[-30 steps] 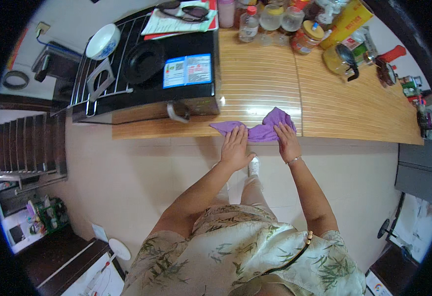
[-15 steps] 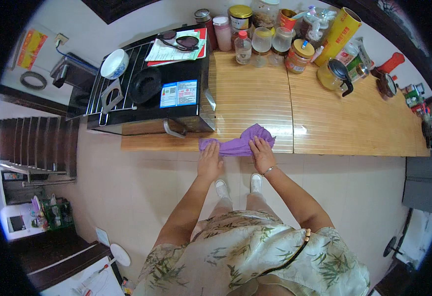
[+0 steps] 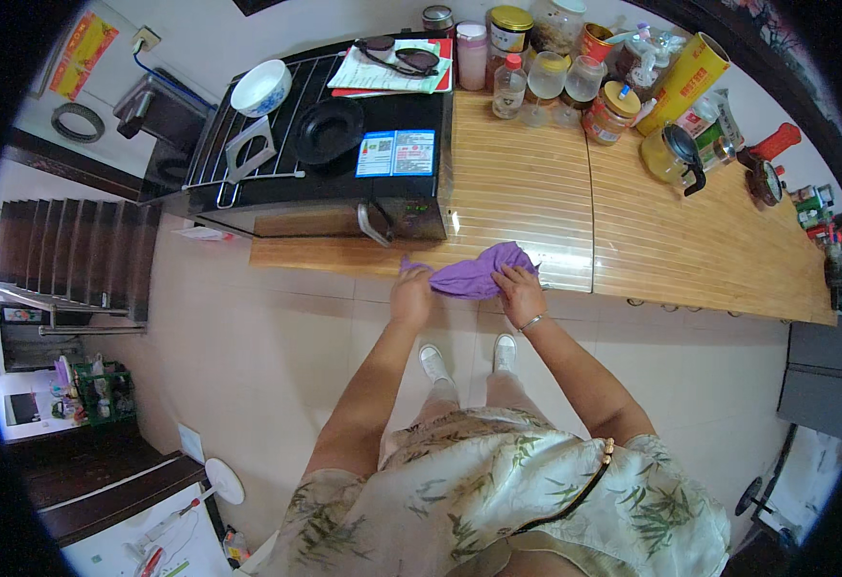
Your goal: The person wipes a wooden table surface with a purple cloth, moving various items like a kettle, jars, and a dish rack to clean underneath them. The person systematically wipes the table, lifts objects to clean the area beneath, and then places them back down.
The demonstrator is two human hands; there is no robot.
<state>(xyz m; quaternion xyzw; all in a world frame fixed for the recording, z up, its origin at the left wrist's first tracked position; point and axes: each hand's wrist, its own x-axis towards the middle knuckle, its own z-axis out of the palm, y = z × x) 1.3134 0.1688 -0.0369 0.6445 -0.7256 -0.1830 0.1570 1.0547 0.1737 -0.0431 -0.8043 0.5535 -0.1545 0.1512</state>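
Observation:
A purple cloth (image 3: 471, 278) stretches between my two hands at the front edge of the wooden counter (image 3: 522, 197), bunched and folded. My left hand (image 3: 411, 296) is closed around its left end, with a small tip of fabric showing above the fist. At the cloth's right end my right hand (image 3: 519, 296) grips the fabric, fingers on top and the thumb out of sight. A bracelet (image 3: 533, 320) circles my right wrist.
Left on the counter stands a black oven (image 3: 407, 211) bearing a white bowl (image 3: 261, 88), a black dish (image 3: 330, 133), a wire rack and sunglasses (image 3: 411, 61) on papers. Several jars and bottles line the back. A glass pitcher (image 3: 666, 154) stands to the right.
The cloth has gone from lying flatter under my hands to being gathered up. My left hand has closed round its end. The whole view has shifted, moving the counter's things rightward.

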